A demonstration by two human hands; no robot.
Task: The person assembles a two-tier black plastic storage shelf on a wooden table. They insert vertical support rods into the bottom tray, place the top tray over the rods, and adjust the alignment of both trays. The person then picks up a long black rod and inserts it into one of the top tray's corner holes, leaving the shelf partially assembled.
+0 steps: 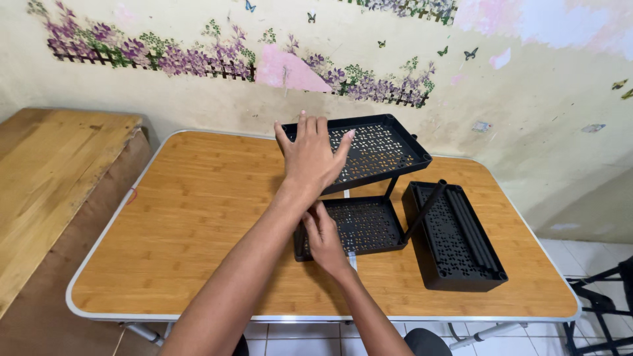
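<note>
A: We see the left hand point(312, 155) spread flat, fingers apart, pressed against the near left edge of the upper tray point(382, 148), a black perforated shelf raised and tilted above the wooden table point(198, 217).

B: And the right hand point(324, 236)? We find it lower down, resting at the left rim of the lower tray point(362, 227), directly beneath the upper tray. Its fingers are curled together, but we cannot tell whether they pinch anything.

A: We note thin black posts point(425, 209) rising beside the lower tray toward the upper tray.

B: To the right of the lower tray, just beside it, we see a third tray point(461, 257) lying flat on the table with black rods point(471, 227) along its far side.

A: Behind the upper tray stands a worn wall point(527, 86) with a band of purple flowers and butterflies. Left of the table, we see a wooden bench point(53, 178).
</note>
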